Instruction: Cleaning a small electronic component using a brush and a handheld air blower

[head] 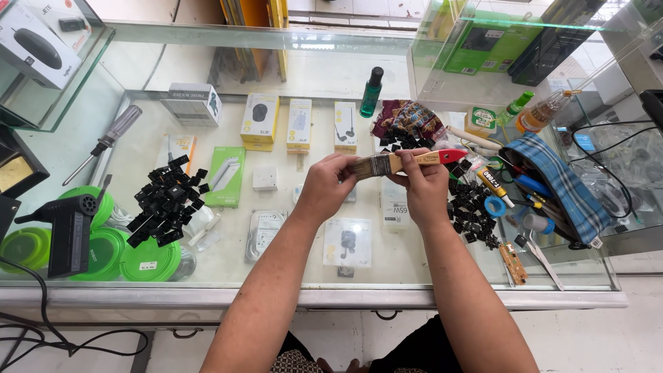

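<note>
Both hands grip a flat paintbrush point(404, 161) above the table's point(290, 266) middle: left hand point(324, 186) pinching the bristles, right hand point(423, 183) closed on the handle. Black keycaps sit in two piles, left point(164, 200) and right point(469, 207); brushing looks underway, unfinished.

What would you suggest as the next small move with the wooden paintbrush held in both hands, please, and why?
Probably bring the wooden paintbrush with the red-tipped handle down to the heap of small black plastic caps on the glass counter. The right hand grips the handle, the left hand pinches the bristles, and the brush is level above the counter, touching no caps.
</note>
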